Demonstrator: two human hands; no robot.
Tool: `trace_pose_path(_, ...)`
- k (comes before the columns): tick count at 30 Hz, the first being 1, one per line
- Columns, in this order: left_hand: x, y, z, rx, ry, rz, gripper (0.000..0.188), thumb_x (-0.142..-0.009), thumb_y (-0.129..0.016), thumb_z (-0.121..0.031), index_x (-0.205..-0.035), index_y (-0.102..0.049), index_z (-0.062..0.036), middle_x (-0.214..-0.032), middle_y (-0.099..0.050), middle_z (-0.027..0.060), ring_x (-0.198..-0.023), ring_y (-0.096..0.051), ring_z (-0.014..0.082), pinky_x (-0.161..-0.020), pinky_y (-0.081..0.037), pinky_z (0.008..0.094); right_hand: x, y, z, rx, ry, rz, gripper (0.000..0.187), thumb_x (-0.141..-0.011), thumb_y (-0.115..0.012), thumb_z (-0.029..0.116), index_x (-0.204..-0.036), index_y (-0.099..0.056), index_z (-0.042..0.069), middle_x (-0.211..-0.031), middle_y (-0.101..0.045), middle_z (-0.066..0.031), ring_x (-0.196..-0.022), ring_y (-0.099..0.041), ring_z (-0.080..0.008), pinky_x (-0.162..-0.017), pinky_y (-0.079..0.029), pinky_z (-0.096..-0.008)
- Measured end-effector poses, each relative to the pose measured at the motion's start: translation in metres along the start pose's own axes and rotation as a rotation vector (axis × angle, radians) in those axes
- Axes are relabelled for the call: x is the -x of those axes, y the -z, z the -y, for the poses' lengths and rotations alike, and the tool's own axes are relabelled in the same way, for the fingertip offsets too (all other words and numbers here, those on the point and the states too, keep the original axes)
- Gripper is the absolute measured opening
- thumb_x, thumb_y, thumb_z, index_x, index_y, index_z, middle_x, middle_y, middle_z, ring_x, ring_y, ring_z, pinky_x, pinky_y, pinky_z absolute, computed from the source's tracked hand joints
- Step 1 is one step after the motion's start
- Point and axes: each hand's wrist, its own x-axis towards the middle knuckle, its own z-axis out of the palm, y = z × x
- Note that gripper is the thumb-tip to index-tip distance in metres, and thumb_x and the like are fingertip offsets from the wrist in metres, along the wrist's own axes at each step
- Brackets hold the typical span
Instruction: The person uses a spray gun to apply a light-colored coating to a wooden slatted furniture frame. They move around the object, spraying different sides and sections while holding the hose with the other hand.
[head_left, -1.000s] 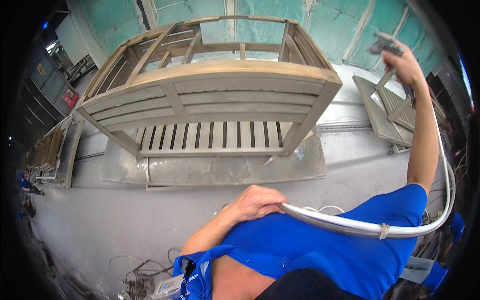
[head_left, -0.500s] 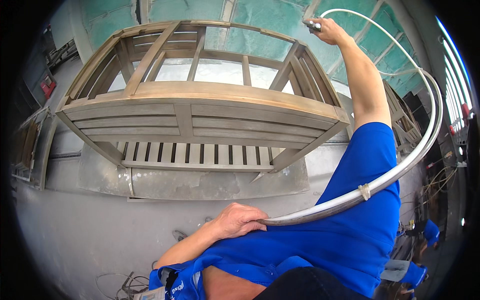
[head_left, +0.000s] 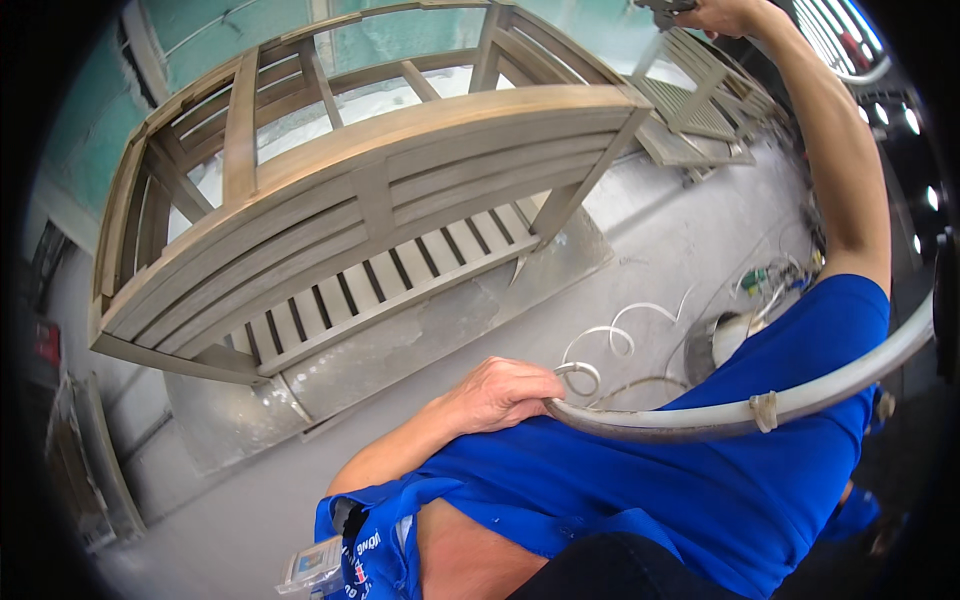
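A slatted wooden furniture frame (head_left: 376,205), greyish with browner top rails and a slatted lower shelf, stands tilted in the view ahead of me. Stretched out at the far right, my right hand (head_left: 728,14) is closed around a spray gun (head_left: 662,10), partly cut off by the upper edge. My left hand (head_left: 508,392), in front of my body, grips a pair of hoses (head_left: 680,422), one white and one dark, tied together. They run from its fingers across my blue shirt to the right.
Under the frame lies a flat grey sheet (head_left: 240,430). Another slatted wooden piece (head_left: 690,95) stands at the far right. A coiled white hose (head_left: 612,335) and a metal pot (head_left: 712,345) are on the floor to the right. Teal panels (head_left: 215,45) line the back.
The view has swung to the right, so the frame appears further left and tilted. My right hand with the spray gun is now nearer the upper right edge. The left keeps its hold on the hoses.
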Motion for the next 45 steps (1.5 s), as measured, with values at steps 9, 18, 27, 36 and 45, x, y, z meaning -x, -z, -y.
trace_pose_path(9,0.138,0.025,-0.088,0.097,0.016,0.153,0.027,-0.077,-0.075,0.002,-0.102,-0.069,-0.0056,-0.094,-0.072,0.0093,-0.085,-0.07,0.0317,-0.071,-0.055,0.0411,0.098,0.025,0.148,-0.522,-0.341,-0.107,0.017,-0.088,-0.069,0.017,-0.099,-0.075,0.006,-0.07,-0.064,-0.0031,-0.059,-0.057,-0.0117,-0.052,-0.048,-0.0309)
trace_pose_path(18,0.218,0.049,-0.142,0.108,0.059,0.022,0.027,-0.077,-0.071,0.008,-0.101,-0.071,-0.0049,-0.097,-0.074,0.0094,-0.095,-0.073,0.03,-0.08,-0.059,0.0377,0.09,0.076,0.358,-0.86,-0.293,-0.136,0.015,-0.094,-0.066,0.02,-0.092,-0.072,0.006,-0.074,-0.069,-0.0043,-0.063,-0.069,-0.0133,-0.048,-0.048,-0.0277)
trace_pose_path(27,0.281,0.052,-0.163,0.072,0.188,-0.078,0.025,-0.08,-0.071,0.008,-0.102,-0.073,-0.0054,-0.099,-0.075,0.0113,-0.096,-0.073,0.0317,-0.083,-0.058,0.0383,0.061,0.103,0.558,-1.217,0.375,-0.072,0.021,-0.099,-0.059,0.017,-0.095,-0.071,0.0,-0.072,-0.07,-0.0059,-0.052,-0.059,-0.0089,-0.039,-0.041,-0.0227)
trace_pose_path(36,0.4,0.047,-0.193,0.069,0.51,-0.572,0.017,-0.084,-0.081,-0.004,-0.099,-0.076,-0.0034,-0.101,-0.076,0.0117,-0.108,-0.072,0.0311,-0.096,-0.057,0.0413,0.059,0.043,0.667,-0.928,0.908,-0.654,0.022,-0.095,-0.058,0.01,-0.115,-0.066,0.006,-0.084,-0.072,-0.0189,-0.069,-0.069,-0.0342,-0.064,-0.056,-0.0406)
trace_pose_path(45,0.438,-0.019,-0.209,0.123,0.696,-1.043,0.015,-0.087,-0.076,0.001,-0.101,-0.075,-0.0046,-0.103,-0.074,0.0096,-0.112,-0.069,0.0294,-0.097,-0.056,0.0386,0.073,-0.193,0.763,-0.483,0.801,0.049,0.071,-0.082,-0.06,0.008,-0.149,-0.05,0.029,-0.092,-0.073,-0.0222,-0.083,-0.072,-0.0414,-0.076,-0.061,-0.0524)
